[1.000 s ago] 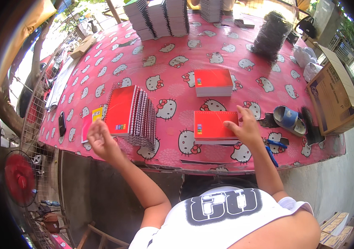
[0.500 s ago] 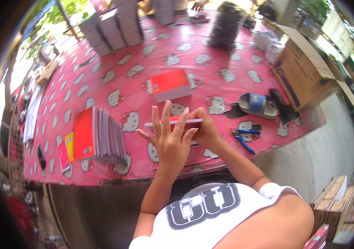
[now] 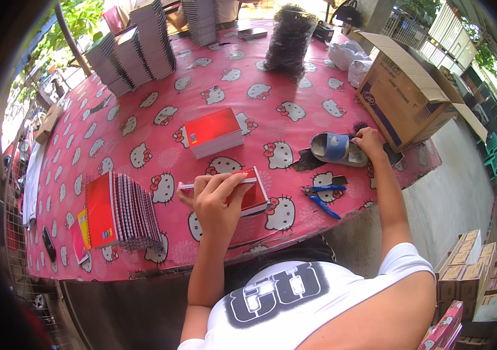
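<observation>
My left hand (image 3: pixel 216 195) grips a thin notebook, seen mostly edge-on with its white page edge showing. Just under and beside it lies a red-covered stack (image 3: pixel 254 201). My right hand (image 3: pixel 370 142) is reached out to the right, its fingers pinched together at a dark bristly bundle (image 3: pixel 360 126) behind a blue and grey slide sandal (image 3: pixel 337 147); what the fingertips hold is hidden. Another stack of red-covered booklets (image 3: pixel 213 131) sits farther back. To the left stands a pile of red spiral notebooks (image 3: pixel 117 210).
Blue-handled cutters (image 3: pixel 323 200) lie near the front edge of the pink patterned table (image 3: pixel 161 146). A cardboard box (image 3: pixel 403 93) stands at the right edge. Tall notebook stacks (image 3: pixel 137 55) and a dark bundle of coils (image 3: pixel 286 41) are at the back.
My right hand has left the notebook and moved right to the bundle behind the sandal. My left hand has gone from spread fingers to gripping the notebook. The view has shifted.
</observation>
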Available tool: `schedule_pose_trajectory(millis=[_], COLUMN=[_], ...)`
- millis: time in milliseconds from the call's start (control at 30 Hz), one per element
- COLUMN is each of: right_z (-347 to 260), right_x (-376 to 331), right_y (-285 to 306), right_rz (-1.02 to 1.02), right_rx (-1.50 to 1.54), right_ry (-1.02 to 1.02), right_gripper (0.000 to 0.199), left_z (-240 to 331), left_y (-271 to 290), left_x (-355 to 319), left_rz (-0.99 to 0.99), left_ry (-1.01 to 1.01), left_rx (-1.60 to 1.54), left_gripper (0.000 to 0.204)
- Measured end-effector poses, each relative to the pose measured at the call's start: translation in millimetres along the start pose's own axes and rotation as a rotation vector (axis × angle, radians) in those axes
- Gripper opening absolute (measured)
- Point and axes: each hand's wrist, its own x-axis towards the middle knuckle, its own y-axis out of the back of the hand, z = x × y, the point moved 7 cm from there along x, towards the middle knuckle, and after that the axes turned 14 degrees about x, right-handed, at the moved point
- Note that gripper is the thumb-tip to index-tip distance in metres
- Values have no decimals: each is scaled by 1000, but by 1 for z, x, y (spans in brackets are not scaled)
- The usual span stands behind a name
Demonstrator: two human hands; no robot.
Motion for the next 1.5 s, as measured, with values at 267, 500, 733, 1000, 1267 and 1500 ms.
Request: schedule_pose_trajectory(millis=[267, 500, 733, 1000, 1267, 1500], right_z=[-187, -290, -295, -310, -319, -322], right_x=[-90, -175, -164, -179, -187, -188], right_y=[17, 4, -14, -1, -4, -4], right_rz=[120, -184, -517, -196, -129, -149], right_rx=[304, 918, 978, 696, 692, 711], right_ry=[670, 704, 645, 844, 953, 836], right_gripper=[27, 18, 21, 22, 15, 12], left_z=[-9, -11, -6, -6, -8, -7], left_y=[4, 6, 5, 4, 5, 5], left_x=[-3, -1, 0, -4, -5, -7], left_rz=[7, 16, 16, 19, 10, 27], left_ry=[48, 25, 51, 76, 59, 56], left_rx=[-43, -182, -140, -56, -92, -69], left_gripper=[21, 24, 26, 26, 24, 21])
